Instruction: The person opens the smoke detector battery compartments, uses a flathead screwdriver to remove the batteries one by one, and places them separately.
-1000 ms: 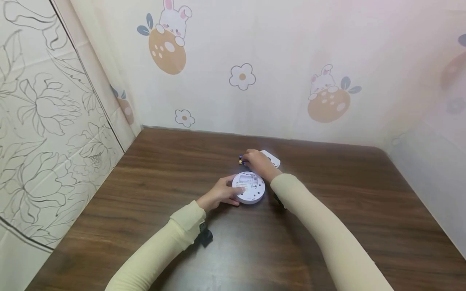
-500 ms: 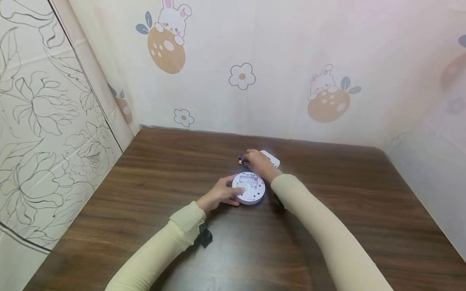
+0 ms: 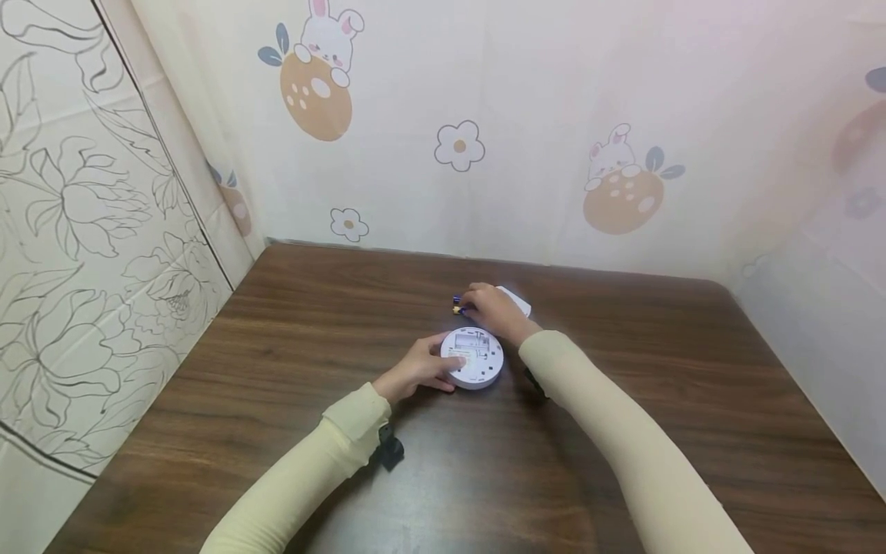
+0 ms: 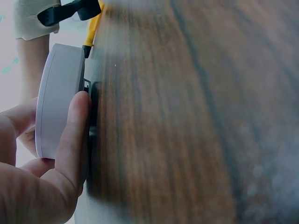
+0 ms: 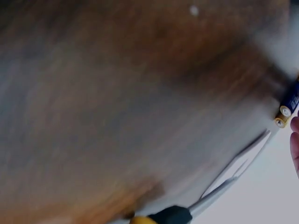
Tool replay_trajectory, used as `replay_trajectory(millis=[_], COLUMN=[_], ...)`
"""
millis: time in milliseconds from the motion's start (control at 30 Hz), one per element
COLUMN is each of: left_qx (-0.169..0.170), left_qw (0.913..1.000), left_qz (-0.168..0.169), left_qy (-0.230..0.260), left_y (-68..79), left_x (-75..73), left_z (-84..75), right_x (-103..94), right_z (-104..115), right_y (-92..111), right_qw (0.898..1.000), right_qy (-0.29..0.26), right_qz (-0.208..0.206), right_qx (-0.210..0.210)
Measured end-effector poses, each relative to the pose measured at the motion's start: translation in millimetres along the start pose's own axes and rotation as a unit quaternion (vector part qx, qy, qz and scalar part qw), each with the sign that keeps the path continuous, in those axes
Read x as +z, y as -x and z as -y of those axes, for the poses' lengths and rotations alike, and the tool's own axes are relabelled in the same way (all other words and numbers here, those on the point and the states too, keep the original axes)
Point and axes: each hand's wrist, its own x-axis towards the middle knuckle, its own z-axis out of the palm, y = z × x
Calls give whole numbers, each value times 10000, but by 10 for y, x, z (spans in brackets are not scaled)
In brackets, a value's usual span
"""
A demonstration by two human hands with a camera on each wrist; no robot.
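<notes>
My left hand (image 3: 418,365) grips a round white device (image 3: 477,375), like a smoke alarm, with its thumb across the face and fingers at the side. The device's open battery slot faces up. In the left wrist view its pale side wall (image 4: 60,93) stands between the fingers. Just beyond it, my right hand (image 3: 493,306) has its fingertips curled at blue-and-gold batteries (image 3: 457,305), pinching one by its end. The right wrist view shows two battery ends (image 5: 285,112) close by the fingertips (image 5: 295,144); most of that hand is outside the frame.
A flat white plate (image 3: 517,298) lies behind the right hand, partly covered by it. A yellow-and-black slim tool (image 4: 93,30) shows beside the device in the left wrist view. The brown wooden table (image 3: 332,308) ends at a patterned curtain (image 3: 415,192).
The right forearm and sleeve have shifted slightly to the right, and the hand now covers a little more of the white plate. The left hand and the device stay in place.
</notes>
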Motion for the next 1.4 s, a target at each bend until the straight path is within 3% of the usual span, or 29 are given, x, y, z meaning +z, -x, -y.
replay_trajectory(millis=[100, 633, 867, 1167, 1400], left_qx=[-19, -22, -5, 67, 264], left_qw=[10000, 10000, 10000, 9999, 9996], left_qz=[-26, -56, -76, -71, 39], left_qy=[-14, -28, -44, -59, 49], left_y=[-4, 3, 33, 21, 11], left_x=[-9, 52, 48, 33, 43], left_z=[-2, 31, 19, 29, 37], right_x=[-21, -266, -301, -195, -117], right_z=[-40, -311, -366, -437, -453], right_y=[2, 190, 204, 242, 278], right_qw=[9999, 9991, 9939, 9792, 9788], right_qy=[18, 268, 582, 74, 88], right_qz=[-75, -66, 131, 690, 660], right_qx=[-94, 326, 928, 1905, 1938])
